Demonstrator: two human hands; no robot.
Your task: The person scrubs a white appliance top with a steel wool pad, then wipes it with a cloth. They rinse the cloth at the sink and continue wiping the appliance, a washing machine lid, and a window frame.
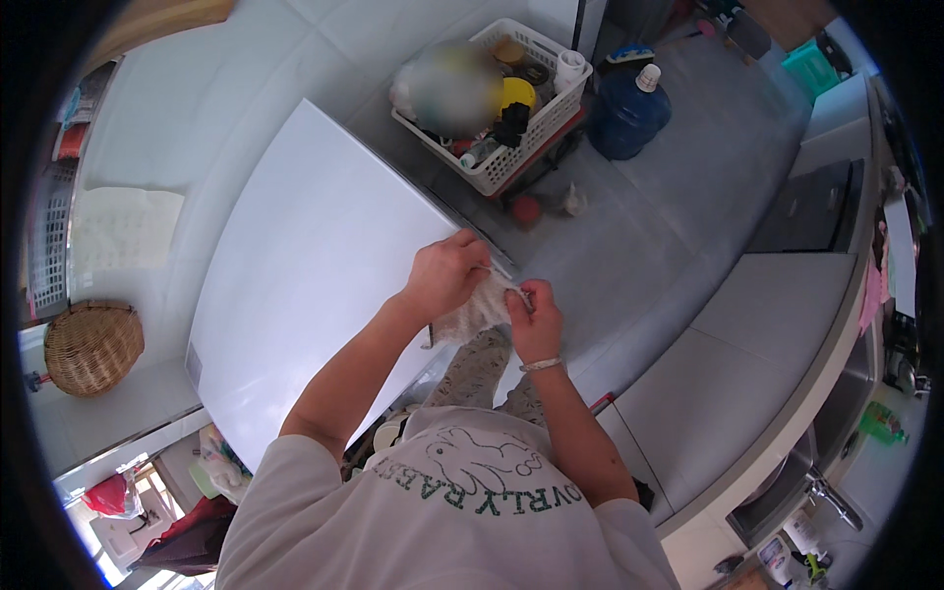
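Observation:
Between my two hands is a small off-white, loose-woven cloth (476, 313), pinched along its upper edge. My left hand (448, 269) grips the cloth near its upper left corner, the fingers curled over it. My right hand (536, 317) pinches the other end between thumb and fingers, a bracelet at the wrist. The cloth hangs between them, partly hidden behind the left hand. Just left of and below my hands spreads a large smooth white appliance surface (317, 258); I cannot tell whether the cloth touches its edge.
A white plastic basket (527, 158) full of odds and ends stands beyond the white surface. Near it, a blue water jug (627, 114) rests on the grey tiled floor (664, 199). Cabinets (726, 383) and a sink tap (833, 498) line the right. A wicker basket (94, 346) hangs at left.

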